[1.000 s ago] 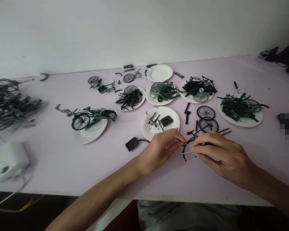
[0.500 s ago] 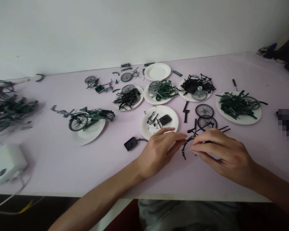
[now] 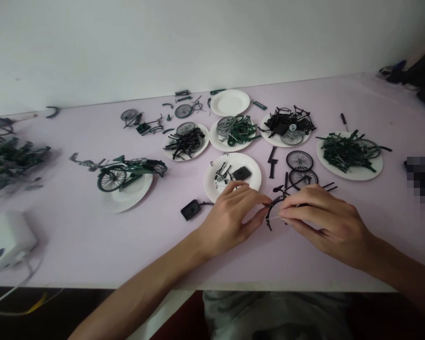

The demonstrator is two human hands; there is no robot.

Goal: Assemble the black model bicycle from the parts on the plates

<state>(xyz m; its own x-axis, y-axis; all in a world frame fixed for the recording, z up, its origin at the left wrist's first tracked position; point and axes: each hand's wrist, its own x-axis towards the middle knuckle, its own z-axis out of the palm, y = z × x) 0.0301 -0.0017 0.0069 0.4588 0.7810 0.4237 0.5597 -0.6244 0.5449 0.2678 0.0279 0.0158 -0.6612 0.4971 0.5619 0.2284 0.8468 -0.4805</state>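
Over the black curved fender (image 3: 269,220) and the black bicycle frame part (image 3: 286,189), my two hands are close together. My right hand (image 3: 326,222) pinches a thin pale wire-like piece (image 3: 274,217) between thumb and fingers. The fingers of my left hand (image 3: 233,212) are drawn together at the left of that piece; whatever lies between their tips is too small to name. Two black spoked wheels (image 3: 299,161) lie just beyond my right hand. A paper plate (image 3: 208,182) with small black parts is beyond my left hand.
Paper plates with dark parts stand farther back, one (image 3: 366,174) at the right. A green model bicycle (image 3: 127,167) rests on a plate at the left. A black basket part (image 3: 190,210), a white box (image 3: 9,241), a screwdriver (image 3: 344,120) and a left-hand heap (image 3: 17,160) lie around.
The view has shifted slightly, so the table items appear a little farther left and up. My left fingertips have moved slightly, while my right hand keeps its pinch.
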